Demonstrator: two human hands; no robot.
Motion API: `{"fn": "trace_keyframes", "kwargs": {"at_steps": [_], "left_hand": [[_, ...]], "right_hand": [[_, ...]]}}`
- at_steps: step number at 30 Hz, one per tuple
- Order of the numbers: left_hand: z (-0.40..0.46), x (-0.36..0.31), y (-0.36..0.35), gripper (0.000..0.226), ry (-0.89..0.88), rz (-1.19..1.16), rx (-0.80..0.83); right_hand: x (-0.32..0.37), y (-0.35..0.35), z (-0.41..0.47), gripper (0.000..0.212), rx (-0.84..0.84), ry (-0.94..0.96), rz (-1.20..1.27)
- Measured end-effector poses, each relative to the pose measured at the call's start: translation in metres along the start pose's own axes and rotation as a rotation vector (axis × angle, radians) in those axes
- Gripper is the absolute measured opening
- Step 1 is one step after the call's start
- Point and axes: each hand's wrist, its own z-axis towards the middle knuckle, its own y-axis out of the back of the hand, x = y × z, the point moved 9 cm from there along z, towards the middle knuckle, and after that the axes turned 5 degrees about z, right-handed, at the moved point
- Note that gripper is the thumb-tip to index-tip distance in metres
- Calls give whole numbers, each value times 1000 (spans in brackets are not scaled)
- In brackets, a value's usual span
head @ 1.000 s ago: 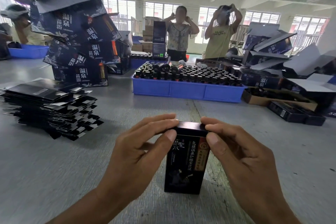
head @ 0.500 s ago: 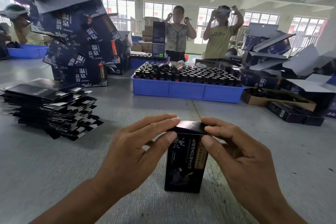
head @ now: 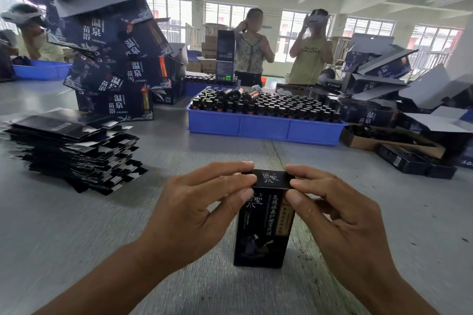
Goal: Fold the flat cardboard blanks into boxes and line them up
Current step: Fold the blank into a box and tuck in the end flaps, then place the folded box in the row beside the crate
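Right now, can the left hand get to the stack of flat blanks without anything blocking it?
Probably yes. The left hand is busy pinching the box top, but once it lets go, only bare table lies between it and the stack of flat blanks on its own side.

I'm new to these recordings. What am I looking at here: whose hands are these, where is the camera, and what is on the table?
There is no machine: a person works with bare hands, filmed by one wide-angle camera on their head, looking forward and down. The left hand and right hand pinch the top of a small black box standing upright on the grey table, closing its lid flap. Left lies a stack of flat blanks. Behind stands a blue tray of dark bottles, flanked by piles of larger dark cartons. Other people stand at the back.
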Motion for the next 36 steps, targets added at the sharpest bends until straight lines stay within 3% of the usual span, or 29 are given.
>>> {"fn": "trace_keyframes", "kwargs": {"at_steps": [6,10,13,17,20,23,25,31,36], "left_hand": [[-5,7,-6,24,54,-52,-6],[-13,19,-15,32,140,-55,107],[-22,37,-27,41,344,-156,220],[-35,71,-26,37,714,-307,81],[-50,90,-30,33,917,-421,-16],[-61,97,-38,32,1023,-508,-32],[-66,100,-44,33,1058,-554,-29],[-68,103,-50,33,1002,-551,9],[-68,109,-61,58,842,-246,165]], "right_hand": [[-14,-1,-1,13,-11,-138,185],[-22,-3,-2,17,5,-206,215],[-33,-12,-6,35,111,-285,118],[-52,-33,-20,60,298,-426,34],[-47,-45,-25,57,445,-365,-169],[-45,-56,-31,76,577,-286,-394],[-46,-59,-33,81,621,-280,-491],[-52,-58,-32,65,580,-284,-548],[-87,-11,-7,57,366,-411,-611]]}}
